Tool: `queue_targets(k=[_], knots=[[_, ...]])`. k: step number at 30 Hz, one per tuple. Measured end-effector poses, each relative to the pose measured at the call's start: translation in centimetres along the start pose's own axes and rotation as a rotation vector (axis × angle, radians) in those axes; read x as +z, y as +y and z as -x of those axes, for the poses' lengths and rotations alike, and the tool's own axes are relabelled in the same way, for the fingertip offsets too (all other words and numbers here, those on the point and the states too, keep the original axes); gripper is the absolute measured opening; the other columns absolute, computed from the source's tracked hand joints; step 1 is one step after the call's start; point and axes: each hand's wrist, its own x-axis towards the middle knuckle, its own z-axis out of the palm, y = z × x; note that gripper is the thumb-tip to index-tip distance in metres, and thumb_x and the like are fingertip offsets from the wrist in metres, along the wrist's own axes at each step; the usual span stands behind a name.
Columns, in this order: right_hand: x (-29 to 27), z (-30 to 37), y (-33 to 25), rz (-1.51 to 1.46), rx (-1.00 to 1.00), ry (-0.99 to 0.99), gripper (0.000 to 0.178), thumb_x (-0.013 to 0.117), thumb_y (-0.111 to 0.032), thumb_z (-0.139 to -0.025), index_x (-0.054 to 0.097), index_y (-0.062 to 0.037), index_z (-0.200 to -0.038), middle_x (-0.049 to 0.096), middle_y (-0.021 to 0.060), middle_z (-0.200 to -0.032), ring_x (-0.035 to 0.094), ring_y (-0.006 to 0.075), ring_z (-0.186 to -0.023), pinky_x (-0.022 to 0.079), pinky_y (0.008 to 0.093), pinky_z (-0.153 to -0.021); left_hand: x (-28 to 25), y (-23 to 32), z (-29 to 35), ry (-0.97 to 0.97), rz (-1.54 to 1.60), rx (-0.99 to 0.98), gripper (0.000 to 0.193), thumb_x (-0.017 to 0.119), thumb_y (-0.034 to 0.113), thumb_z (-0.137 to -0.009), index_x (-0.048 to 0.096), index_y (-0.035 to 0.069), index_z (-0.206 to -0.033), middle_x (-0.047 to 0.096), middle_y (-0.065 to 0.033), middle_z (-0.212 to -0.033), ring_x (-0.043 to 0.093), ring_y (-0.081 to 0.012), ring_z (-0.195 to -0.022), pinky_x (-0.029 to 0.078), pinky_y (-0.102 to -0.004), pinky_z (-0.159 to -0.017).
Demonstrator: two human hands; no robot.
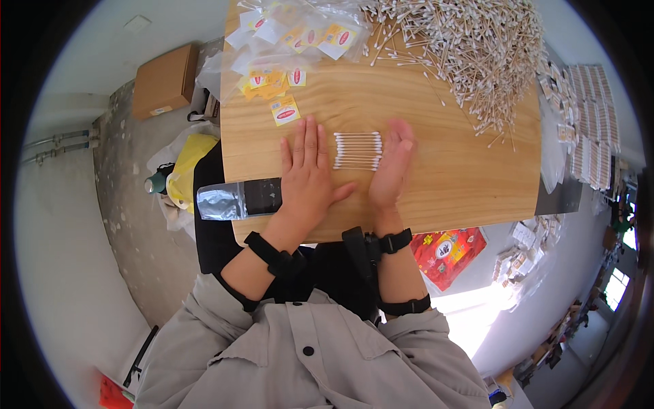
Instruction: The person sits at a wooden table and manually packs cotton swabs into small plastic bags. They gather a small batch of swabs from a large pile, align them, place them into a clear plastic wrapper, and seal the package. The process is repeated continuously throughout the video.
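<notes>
A neat row of cotton swabs (357,150) lies side by side on the wooden table, between my two hands. Flat on the tabletop to its left, my left hand (304,176) has its fingers stretched out and the thumb spread toward the swabs. My right hand (394,163) stands on its edge along the right ends of the row, fingers extended and palm turned toward the swabs. A clear and dark plastic bag (231,199) sticks out from beside my left wrist, over the table's left edge. Just beyond my left fingertips is a yellow and white printed card (285,110).
A large loose heap of cotton swabs (477,54) covers the table's far right. Clear bags with printed cards (306,34) lie at the far left. Packed swab bundles (591,123) are stacked beyond the right edge. A cardboard box (165,80) rests on the floor at left.
</notes>
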Motion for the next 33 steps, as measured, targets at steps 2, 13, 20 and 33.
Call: queue_targets(k=[2,13,20,33], knots=[[0.3,0.0,0.6,-0.027,-0.005,-0.019,0.057,0.028,-0.041,-0.107,0.036,0.0043,-0.14,0.04,0.0187,-0.142,0.037,0.0298,-0.136,0.025,0.0424,-0.118,0.2,0.1,-0.2,-0.011,-0.038,0.002,0.116,0.073,0.061,-0.07,0.024,-0.01,-0.148,0.019,-0.0246,-0.159,0.015,-0.0364,-0.149,0.014,-0.0554,-0.118],[0.6,-0.8,0.5,-0.072,0.033,-0.078,0.062,0.029,-0.045,-0.106,0.033,0.0056,-0.141,0.039,0.0209,-0.142,0.034,0.0315,-0.14,0.023,0.0429,-0.119,0.3,0.3,-0.3,0.019,-0.025,-0.062,0.113,0.072,0.057,-0.074,0.022,-0.013,-0.147,0.018,-0.0278,-0.158,0.015,-0.0407,-0.148,0.016,-0.0565,-0.117],[0.9,0.2,1.5,-0.055,0.005,-0.108,0.061,0.029,-0.044,-0.106,0.033,0.006,-0.141,0.04,0.022,-0.142,0.039,0.0318,-0.136,0.026,0.0426,-0.117,0.5,-0.1,-0.1,0.021,-0.042,-0.044,0.112,0.069,0.059,-0.075,0.023,-0.012,-0.147,0.019,-0.0262,-0.158,0.015,-0.0385,-0.149,0.016,-0.056,-0.117],[4.9,8.0,-0.4,0.132,-0.009,-0.174,0.047,0.033,-0.031,-0.105,0.042,0.0041,-0.136,0.046,0.0176,-0.134,0.045,0.0294,-0.128,0.034,0.0397,-0.109,-1.9,-3.5,5.8,-0.046,-0.185,-0.105,0.112,0.064,0.068,-0.074,0.029,-0.011,-0.146,0.021,-0.0223,-0.159,0.014,-0.0334,-0.15,0.013,-0.0531,-0.119]])
